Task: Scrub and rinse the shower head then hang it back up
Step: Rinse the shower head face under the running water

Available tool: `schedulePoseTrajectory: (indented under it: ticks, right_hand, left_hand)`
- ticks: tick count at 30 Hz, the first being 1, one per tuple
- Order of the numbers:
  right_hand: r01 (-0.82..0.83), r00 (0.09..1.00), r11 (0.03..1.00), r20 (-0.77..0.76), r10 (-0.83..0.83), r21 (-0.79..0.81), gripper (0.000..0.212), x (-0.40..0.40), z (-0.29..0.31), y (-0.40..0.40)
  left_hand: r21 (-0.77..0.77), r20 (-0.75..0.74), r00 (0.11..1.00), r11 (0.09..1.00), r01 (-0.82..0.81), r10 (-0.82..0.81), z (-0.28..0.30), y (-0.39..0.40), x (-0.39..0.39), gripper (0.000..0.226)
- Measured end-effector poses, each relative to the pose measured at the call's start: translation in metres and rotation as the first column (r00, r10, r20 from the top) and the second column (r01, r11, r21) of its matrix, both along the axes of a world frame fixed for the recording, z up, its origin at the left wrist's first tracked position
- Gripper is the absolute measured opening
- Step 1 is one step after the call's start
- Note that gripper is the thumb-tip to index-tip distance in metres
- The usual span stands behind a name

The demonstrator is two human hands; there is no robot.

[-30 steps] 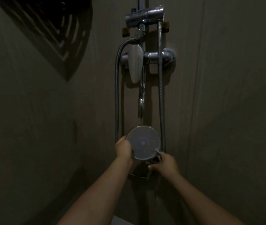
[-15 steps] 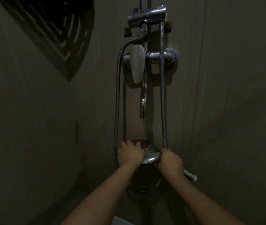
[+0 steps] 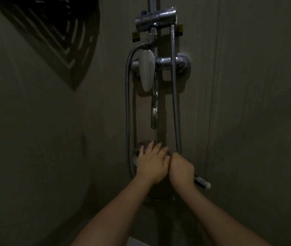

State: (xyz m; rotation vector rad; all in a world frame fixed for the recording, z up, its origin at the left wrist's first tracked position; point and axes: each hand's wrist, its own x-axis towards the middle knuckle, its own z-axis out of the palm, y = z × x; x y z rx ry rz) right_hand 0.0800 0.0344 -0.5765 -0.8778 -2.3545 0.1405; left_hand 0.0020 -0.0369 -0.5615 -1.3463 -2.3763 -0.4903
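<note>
Shower head held under the spout

The left hand [image 3: 151, 162] lies flat, fingers spread, on the shower head [image 3: 136, 153]; the right hand [image 3: 181, 168] is curled round its handle [image 3: 202, 182] below the spout [image 3: 154, 110].

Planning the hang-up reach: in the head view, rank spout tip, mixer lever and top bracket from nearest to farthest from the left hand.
1. Spout tip, just above the left hand.
2. Mixer lever, higher, centre.
3. Top bracket, highest on the rail.

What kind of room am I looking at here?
Most likely a dim shower stall: a chrome mixer tap on the wall, a metal hose, and a shower head held under its spout.
</note>
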Motion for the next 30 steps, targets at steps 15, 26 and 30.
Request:
schedulePoseTrajectory:
  ticks: [15,26,30]
  right_hand:
    - [-0.004,1.000,1.000,0.008,0.004,0.026,0.013,0.005,-0.003,0.004]
    - [-0.145,0.986,0.963,0.045,0.159,-0.227,0.015,0.000,-0.002,0.004]
    - [-0.436,0.895,0.442,-0.325,0.306,-0.784,0.025,-0.014,0.004,-0.003]
  left_hand:
    - [0.397,0.841,0.540,0.694,-0.600,-0.014,0.016,-0.014,-0.005,0.059]
    - [0.387,0.922,0.304,0.614,-0.688,-0.241,0.005,-0.049,-0.034,0.019]
    - [0.476,0.849,0.141,0.620,-0.624,-0.510,-0.001,-0.040,-0.021,0.018]
